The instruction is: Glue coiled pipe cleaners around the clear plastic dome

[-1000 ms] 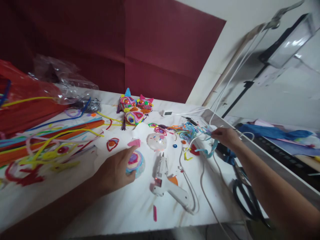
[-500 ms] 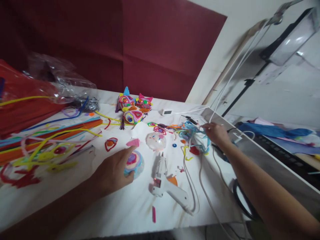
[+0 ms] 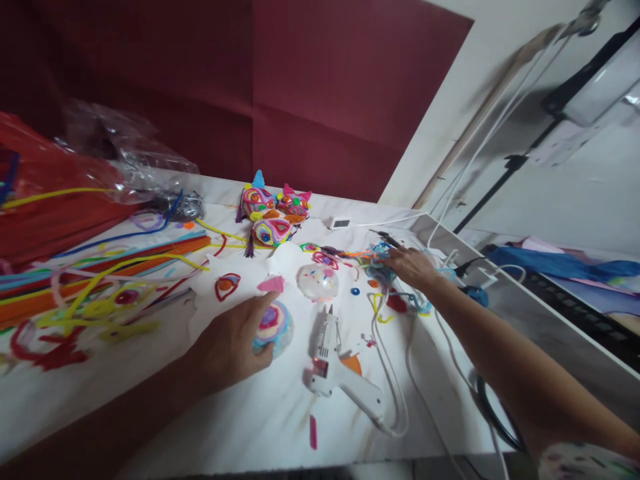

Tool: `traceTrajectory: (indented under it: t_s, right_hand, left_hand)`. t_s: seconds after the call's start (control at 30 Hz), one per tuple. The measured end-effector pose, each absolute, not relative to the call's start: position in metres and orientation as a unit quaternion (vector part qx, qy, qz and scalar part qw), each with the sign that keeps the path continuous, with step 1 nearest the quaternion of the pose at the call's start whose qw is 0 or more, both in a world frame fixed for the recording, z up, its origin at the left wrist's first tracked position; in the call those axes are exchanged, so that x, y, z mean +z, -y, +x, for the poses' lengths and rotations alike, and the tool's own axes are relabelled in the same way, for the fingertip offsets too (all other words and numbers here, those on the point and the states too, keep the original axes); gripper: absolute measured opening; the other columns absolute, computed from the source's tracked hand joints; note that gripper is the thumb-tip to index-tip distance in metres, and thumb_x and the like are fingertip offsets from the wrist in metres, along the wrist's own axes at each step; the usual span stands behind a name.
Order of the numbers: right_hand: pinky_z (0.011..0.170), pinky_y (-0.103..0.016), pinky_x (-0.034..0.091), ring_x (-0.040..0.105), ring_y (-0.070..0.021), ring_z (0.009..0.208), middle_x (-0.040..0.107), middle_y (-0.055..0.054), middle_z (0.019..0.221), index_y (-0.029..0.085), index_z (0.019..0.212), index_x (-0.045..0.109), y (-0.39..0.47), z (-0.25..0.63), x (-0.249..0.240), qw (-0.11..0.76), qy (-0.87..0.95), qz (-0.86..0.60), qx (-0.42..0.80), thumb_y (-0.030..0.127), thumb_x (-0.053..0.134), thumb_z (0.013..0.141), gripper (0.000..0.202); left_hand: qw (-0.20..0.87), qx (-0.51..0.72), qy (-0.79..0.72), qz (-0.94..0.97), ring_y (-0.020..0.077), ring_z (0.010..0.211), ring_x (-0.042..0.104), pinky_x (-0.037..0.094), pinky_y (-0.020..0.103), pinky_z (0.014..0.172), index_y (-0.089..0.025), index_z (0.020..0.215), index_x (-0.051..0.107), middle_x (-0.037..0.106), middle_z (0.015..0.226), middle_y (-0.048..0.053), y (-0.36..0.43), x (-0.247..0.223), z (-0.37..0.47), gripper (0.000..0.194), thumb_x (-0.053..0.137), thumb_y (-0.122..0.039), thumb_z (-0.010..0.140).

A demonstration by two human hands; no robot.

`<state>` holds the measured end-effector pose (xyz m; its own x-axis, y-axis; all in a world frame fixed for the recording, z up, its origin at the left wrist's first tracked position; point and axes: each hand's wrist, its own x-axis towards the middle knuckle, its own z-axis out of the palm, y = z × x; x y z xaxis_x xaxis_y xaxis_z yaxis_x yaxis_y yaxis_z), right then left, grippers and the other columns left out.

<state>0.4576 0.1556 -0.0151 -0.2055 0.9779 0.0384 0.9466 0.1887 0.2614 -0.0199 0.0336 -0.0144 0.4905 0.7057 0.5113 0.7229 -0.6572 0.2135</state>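
Note:
My left hand (image 3: pixel 235 343) grips a round dome (image 3: pixel 276 328) by its left edge, thumb and fingers on either side. Rings of purple, peach and blue pipe cleaner cover part of the dome. Just above its fingertips lies a pink pointed piece (image 3: pixel 271 284). Over on the right, my right hand (image 3: pixel 413 268) reaches with stretched fingers to a tangle of blue pipe cleaners (image 3: pixel 379 267); its fingertips are partly lost among the strands. A clear dome with coloured specks (image 3: pixel 318 283) sits between the hands. Nearer me lies a white glue gun (image 3: pixel 345 381).
Finished colourful animal heads (image 3: pixel 273 212) stand at the back. Pipe cleaners (image 3: pixel 125 263) and a red bag (image 3: pixel 45 180) fill the left. White cables (image 3: pixel 440 387) cross the right side, near a low raised edge (image 3: pixel 530 300). A small display device (image 3: pixel 341 223) lies behind.
My right hand has moved left and reaches lower, into the blue pipe cleaners. The white bundle beside it no longer shows in its former place. My left hand stays on the dome.

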Motion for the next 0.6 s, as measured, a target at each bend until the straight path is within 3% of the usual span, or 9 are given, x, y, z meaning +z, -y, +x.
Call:
traceTrajectory:
  t_s: [0.2, 0.4, 0.6]
  right_hand:
    - [0.110, -0.052, 0.072, 0.082, -0.0285, 0.127, 0.082, -0.012, 0.149, 0.022, 0.144, 0.081, -0.162, 0.470, 0.015, -0.035, -0.720, 0.688, 0.084, 0.045, 0.084, 0.118, 0.035]
    - [0.105, -0.049, 0.074, 0.083, -0.0279, 0.122, 0.082, -0.010, 0.147, 0.022, 0.144, 0.081, -0.164, 0.488, 0.060, -0.225, -0.591, 0.775, 0.002, 0.047, 0.083, 0.118, 0.036]
    - [0.102, -0.049, 0.075, 0.084, -0.0272, 0.120, 0.082, -0.011, 0.146, 0.021, 0.149, 0.078, -0.156, 0.493, 0.090, -0.410, -0.530, 0.733, -0.115, 0.047, 0.084, 0.118, 0.041]
  left_hand:
    - [-0.018, -0.271, 0.436, -0.858, 0.0257, 0.092, 0.065, 0.056, 0.034, 0.078, -0.030, 0.125, 0.032, 0.064, 0.109, 0.002, -0.034, -0.015, -0.019, 0.077, 0.062, -0.035, 0.054]
    - [-0.027, -0.268, 0.448, -0.853, 0.0240, 0.095, 0.064, 0.055, 0.031, 0.079, -0.031, 0.126, 0.032, 0.064, 0.109, 0.001, -0.034, -0.016, -0.020, 0.080, 0.064, -0.035, 0.052]
    - [-0.034, -0.252, 0.461, -0.850, 0.0233, 0.092, 0.065, 0.055, 0.030, 0.076, -0.028, 0.124, 0.037, 0.065, 0.106, 0.002, -0.033, -0.013, -0.018, 0.078, 0.066, -0.035, 0.052]
